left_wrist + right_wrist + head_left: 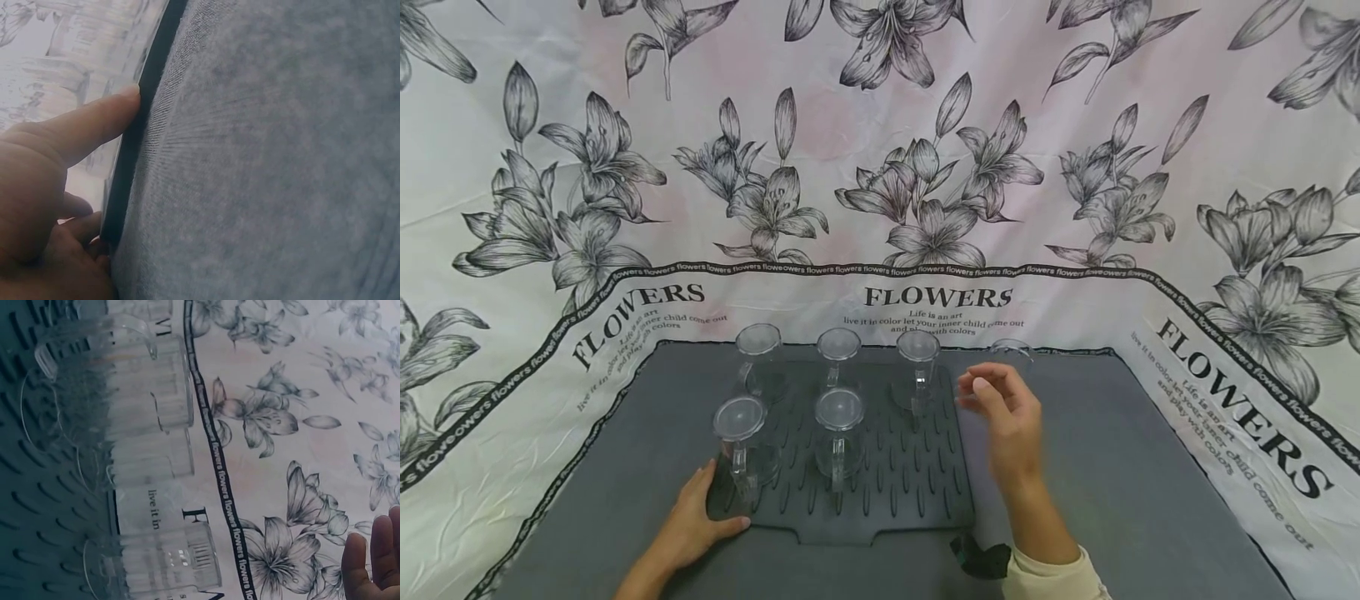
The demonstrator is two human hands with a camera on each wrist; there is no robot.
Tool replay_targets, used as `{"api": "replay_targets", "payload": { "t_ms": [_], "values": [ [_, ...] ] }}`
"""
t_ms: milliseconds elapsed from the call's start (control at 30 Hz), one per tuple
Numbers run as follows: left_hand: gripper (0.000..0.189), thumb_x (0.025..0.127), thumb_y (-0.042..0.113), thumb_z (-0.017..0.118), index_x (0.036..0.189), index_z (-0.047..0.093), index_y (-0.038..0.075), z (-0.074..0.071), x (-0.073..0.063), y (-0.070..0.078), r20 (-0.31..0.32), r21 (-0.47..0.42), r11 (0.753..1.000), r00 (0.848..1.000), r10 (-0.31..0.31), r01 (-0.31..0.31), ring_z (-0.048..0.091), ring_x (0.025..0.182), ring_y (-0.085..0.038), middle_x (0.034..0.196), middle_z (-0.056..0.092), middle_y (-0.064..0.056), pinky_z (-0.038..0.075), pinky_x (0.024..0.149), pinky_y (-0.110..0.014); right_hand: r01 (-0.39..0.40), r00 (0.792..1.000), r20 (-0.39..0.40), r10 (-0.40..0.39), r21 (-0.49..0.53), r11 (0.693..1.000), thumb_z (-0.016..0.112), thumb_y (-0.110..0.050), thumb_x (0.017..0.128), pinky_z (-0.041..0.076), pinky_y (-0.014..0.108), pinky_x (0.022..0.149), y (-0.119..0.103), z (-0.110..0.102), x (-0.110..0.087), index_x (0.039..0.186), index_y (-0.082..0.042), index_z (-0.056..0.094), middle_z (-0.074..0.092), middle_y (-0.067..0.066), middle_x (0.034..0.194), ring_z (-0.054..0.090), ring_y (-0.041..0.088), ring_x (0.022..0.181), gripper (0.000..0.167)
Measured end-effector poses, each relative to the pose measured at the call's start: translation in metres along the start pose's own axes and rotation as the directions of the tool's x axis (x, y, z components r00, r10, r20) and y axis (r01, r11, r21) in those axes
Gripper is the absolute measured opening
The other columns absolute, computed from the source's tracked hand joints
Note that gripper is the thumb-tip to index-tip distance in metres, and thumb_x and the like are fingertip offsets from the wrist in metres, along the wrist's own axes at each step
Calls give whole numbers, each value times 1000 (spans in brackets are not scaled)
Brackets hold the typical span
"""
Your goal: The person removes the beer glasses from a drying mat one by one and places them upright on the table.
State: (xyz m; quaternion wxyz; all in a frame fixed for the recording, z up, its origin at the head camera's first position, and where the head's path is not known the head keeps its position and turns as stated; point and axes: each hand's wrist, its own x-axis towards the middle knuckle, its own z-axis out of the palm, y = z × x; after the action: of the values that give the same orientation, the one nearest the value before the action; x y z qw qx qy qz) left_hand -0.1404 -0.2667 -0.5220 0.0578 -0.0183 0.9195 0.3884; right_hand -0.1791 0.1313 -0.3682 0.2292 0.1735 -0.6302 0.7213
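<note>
Several clear glass mugs stand upside down on a dark ridged drying mat [917,496], among them a front left mug [740,417], a front middle mug [839,410] and a back right mug [918,346]. My left hand [688,517] holds the mat's front left corner, thumb along the front edge and fingers at the left side; in the left wrist view a fingertip [128,94] touches the dark edge. Raised beyond the mat's right edge, my right hand [1007,417] has loosely bent fingers with nothing between them. Behind it shows another clear glass rim [1021,345], mostly hidden.
A grey cloth [1112,467] covers the table under the mat. White flower-printed fabric [775,208] hangs behind and along both sides. Two further mugs, a back left mug [758,337] and a back middle mug [838,343], stand along the mat's far edge.
</note>
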Motion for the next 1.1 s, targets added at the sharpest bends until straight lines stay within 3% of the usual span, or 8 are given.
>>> {"api": "replay_targets", "payload": {
  "t_ms": [200,500,800,900,1100],
  "values": [
    [115,73,37,85,146,12,-16,1,0,1,8,4,1000,1000,-14,14,10,134,-57,145,13,-44,20,104,-67,-11,1000,16,11,-39,999,52,-4,98,55,35,78,8,8,-8,105,12,58,61,24,95,62,29,87,18],
    [115,73,36,85,146,13,-16,2,0,2,4,-1,1000,1000,-7,7,10,134,-57,145,13,-44,19,104,-68,14,995,103,-10,-30,999,51,-2,99,55,37,77,24,22,-20,106,13,58,60,28,96,63,22,87,18],
    [118,72,40,85,147,12,-15,1,-1,-1,7,3,1000,1000,-11,11,10,133,-58,145,13,-44,20,102,-70,-86,984,152,91,-42,995,55,-8,99,55,45,79,53,43,-33,108,6,63,64,21,101,63,31,95,19],
    [118,72,40,85,146,13,-16,1,-1,-1,3,7,1000,1000,-10,10,10,133,-58,145,13,-44,20,102,-70,-122,979,162,127,-41,992,56,-9,99,55,42,78,65,50,-38,107,6,64,65,20,101,63,32,96,19],
    [118,72,40,85,146,13,-17,2,-1,-1,1,10,1000,1000,0,0,10,134,-58,144,14,-44,19,103,-69,-216,954,197,225,-67,974,55,-11,99,53,49,82,85,60,-51,108,8,63,64,22,104,61,33,99,22]
  ]
}}
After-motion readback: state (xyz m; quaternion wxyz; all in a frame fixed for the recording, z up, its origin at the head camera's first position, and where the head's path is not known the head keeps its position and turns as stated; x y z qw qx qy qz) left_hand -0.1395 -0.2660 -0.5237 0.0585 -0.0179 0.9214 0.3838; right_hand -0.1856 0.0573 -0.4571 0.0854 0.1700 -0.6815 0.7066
